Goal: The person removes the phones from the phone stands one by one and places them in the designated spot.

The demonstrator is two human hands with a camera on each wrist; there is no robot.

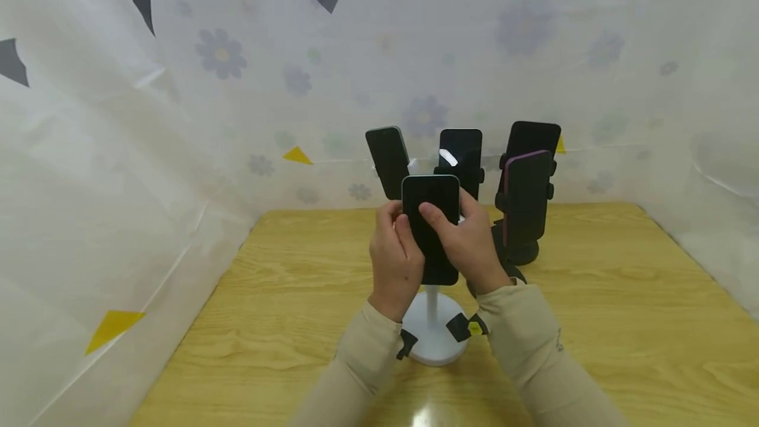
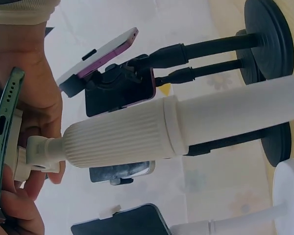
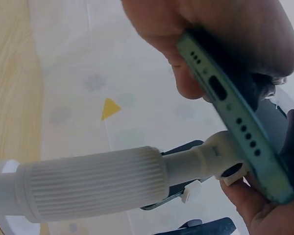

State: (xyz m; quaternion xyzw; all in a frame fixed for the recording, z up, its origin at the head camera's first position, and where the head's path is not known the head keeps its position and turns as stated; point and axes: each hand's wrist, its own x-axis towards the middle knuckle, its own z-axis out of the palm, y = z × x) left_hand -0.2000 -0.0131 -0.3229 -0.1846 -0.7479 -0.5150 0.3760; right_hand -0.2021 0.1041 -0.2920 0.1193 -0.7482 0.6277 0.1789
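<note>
A dark-screened phone [image 1: 437,252] with a green frame stands upright at the head of a white ribbed phone stand [image 2: 122,132]. My left hand [image 1: 396,265] grips its left edge, thumb along the side. On the right, my right hand [image 1: 477,246] holds the other edge with its thumb over the screen. In the right wrist view, the phone's bottom edge [image 3: 230,110], with port and speaker holes, faces the camera. Fingers lie around the stand's joint [image 3: 220,152] behind the phone. The stand's round white base [image 1: 435,348] rests on the table. The phone's back is mostly hidden.
Behind stand more phones on stands: a tilted one [image 1: 387,160] at left, one [image 1: 465,145] in the middle, and a black one [image 1: 536,137] behind a pink-edged one [image 1: 526,199] at right. The wooden table [image 1: 267,321] meets a patterned curtain [image 1: 267,84].
</note>
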